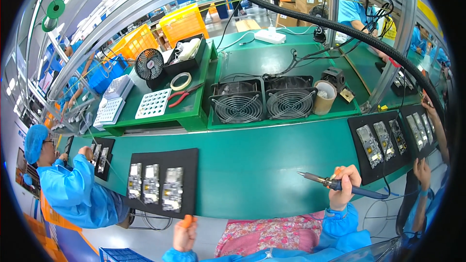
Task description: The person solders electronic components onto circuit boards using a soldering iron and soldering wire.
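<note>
Right hand [343,180] grips blue-handled soldering iron [335,183], tip over bare green bench [262,165]. Left hand [185,233] pinches a small orange piece [188,221], below black tray [164,180] of three circuit boards [151,183]. Judgement: steady wrist on bench edge before soldering.

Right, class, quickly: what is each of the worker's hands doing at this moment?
Left hand: closed on a small orange object.
Right hand: closed around a blue-handled soldering iron, tip above the green belt.

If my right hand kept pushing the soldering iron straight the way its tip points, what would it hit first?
The right hand aims the soldering iron leftward over bare green belt. The first thing in that line looks like the black tray of circuit boards, though depth is uncertain.
</note>
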Demonstrator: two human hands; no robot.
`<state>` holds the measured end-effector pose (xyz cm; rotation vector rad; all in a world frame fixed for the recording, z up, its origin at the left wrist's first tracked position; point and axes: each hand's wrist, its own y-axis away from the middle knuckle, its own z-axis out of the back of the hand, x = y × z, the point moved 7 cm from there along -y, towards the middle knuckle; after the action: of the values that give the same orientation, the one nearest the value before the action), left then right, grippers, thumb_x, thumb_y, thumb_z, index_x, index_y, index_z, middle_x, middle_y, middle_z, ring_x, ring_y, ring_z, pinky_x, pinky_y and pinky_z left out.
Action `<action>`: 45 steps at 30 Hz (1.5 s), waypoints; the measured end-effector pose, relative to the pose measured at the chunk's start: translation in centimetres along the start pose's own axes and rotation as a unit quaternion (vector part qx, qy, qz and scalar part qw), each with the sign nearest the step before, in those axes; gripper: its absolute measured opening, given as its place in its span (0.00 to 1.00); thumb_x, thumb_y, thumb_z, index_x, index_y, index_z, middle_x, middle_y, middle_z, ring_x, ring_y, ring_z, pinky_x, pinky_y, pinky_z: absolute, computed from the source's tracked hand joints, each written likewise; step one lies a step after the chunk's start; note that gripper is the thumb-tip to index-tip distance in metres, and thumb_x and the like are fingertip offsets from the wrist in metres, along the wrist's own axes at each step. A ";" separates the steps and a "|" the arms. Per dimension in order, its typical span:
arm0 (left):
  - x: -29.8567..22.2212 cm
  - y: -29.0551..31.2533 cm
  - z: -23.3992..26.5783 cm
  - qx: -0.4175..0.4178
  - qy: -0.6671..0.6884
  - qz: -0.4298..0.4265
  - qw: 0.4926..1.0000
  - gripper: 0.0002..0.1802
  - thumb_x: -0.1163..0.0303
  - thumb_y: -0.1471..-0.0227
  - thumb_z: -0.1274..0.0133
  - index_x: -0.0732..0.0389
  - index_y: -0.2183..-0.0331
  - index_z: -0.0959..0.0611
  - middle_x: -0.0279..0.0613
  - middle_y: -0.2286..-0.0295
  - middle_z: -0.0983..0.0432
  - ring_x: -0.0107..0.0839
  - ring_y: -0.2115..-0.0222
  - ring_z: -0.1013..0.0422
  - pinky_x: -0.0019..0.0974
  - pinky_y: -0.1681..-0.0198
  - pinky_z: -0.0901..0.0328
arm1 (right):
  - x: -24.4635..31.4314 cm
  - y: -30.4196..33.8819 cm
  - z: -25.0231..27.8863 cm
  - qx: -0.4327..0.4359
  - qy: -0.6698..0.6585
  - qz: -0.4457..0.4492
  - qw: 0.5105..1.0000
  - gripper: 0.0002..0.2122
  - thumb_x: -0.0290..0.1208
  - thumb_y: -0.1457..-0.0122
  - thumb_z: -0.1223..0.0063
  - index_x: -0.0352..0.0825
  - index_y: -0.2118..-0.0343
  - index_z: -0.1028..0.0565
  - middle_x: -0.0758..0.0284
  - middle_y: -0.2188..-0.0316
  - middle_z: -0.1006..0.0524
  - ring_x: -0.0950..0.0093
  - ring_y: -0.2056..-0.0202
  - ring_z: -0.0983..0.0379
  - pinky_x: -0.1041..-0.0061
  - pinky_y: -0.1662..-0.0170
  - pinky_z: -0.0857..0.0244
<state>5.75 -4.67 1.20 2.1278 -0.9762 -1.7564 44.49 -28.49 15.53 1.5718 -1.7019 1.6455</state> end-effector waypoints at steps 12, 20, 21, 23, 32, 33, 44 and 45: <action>11.8 7.5 -26.6 0.356 0.008 0.320 0.878 0.25 0.56 0.43 0.59 0.67 0.53 0.31 0.37 0.68 0.26 0.14 0.89 0.53 0.22 0.87 0.59 | 0.9 0.2 1.6 -0.025 0.015 0.058 0.998 0.12 0.33 0.48 0.59 0.32 0.82 0.39 0.68 0.87 0.42 0.80 0.85 0.46 0.81 0.80 0.52; 16.9 8.5 -32.9 0.429 -0.042 0.361 0.827 0.19 0.61 0.41 0.62 0.60 0.53 0.30 0.41 0.67 0.26 0.13 0.91 0.55 0.22 0.89 0.58 | 1.4 -0.6 2.3 -0.025 0.029 0.039 0.998 0.11 0.32 0.48 0.59 0.32 0.82 0.39 0.68 0.84 0.40 0.78 0.82 0.45 0.78 0.76 0.49; 16.3 8.5 -32.8 0.451 -0.065 0.352 0.818 0.19 0.59 0.42 0.61 0.61 0.53 0.30 0.41 0.70 0.26 0.14 0.92 0.55 0.23 0.89 0.59 | 1.6 -0.7 2.1 -0.021 0.031 0.037 0.999 0.11 0.32 0.48 0.59 0.32 0.82 0.39 0.68 0.84 0.40 0.78 0.82 0.45 0.78 0.76 0.49; 14.7 8.1 -31.2 0.539 -0.100 0.316 0.774 0.18 0.62 0.42 0.59 0.62 0.54 0.29 0.44 0.65 0.25 0.13 0.89 0.49 0.21 0.87 0.53 | 1.6 -1.0 1.9 -0.018 0.027 0.029 0.999 0.11 0.32 0.48 0.59 0.32 0.81 0.39 0.68 0.85 0.40 0.79 0.82 0.44 0.79 0.76 0.50; -5.1 -1.8 -13.1 0.019 -0.358 -0.288 0.888 0.09 0.78 0.53 0.48 0.66 0.66 0.23 0.40 0.73 0.24 0.25 0.76 0.28 0.26 0.78 0.35 | -0.5 -0.9 1.9 -0.012 0.078 0.021 0.997 0.12 0.34 0.46 0.60 0.32 0.81 0.38 0.68 0.85 0.39 0.80 0.83 0.45 0.83 0.80 0.50; -6.2 -1.7 -12.1 -0.042 -0.429 -0.294 0.853 0.12 0.80 0.56 0.45 0.66 0.65 0.23 0.41 0.74 0.25 0.26 0.77 0.28 0.25 0.80 0.36 | -0.5 -0.9 1.2 -0.011 0.076 0.022 0.997 0.12 0.34 0.46 0.60 0.32 0.81 0.38 0.68 0.85 0.39 0.80 0.83 0.45 0.83 0.80 0.50; -3.5 -0.4 -12.4 0.022 -0.446 -0.292 0.846 0.15 0.76 0.63 0.38 0.66 0.68 0.22 0.40 0.75 0.26 0.27 0.82 0.32 0.27 0.82 0.38 | -1.0 -0.8 -3.6 0.067 0.079 0.027 0.994 0.13 0.34 0.49 0.56 0.31 0.84 0.37 0.69 0.87 0.40 0.79 0.83 0.44 0.79 0.75 0.50; -3.4 -0.8 -12.2 0.021 -0.443 -0.291 0.847 0.15 0.76 0.63 0.38 0.66 0.68 0.22 0.40 0.75 0.26 0.27 0.82 0.32 0.27 0.82 0.38 | -0.9 -0.8 -3.7 0.070 0.080 0.027 0.994 0.13 0.34 0.49 0.56 0.31 0.84 0.37 0.69 0.87 0.40 0.79 0.83 0.44 0.79 0.75 0.50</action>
<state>17.14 -4.95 6.66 1.6767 -0.4899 -3.1899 43.78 -24.74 16.29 1.4196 -1.5913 1.9008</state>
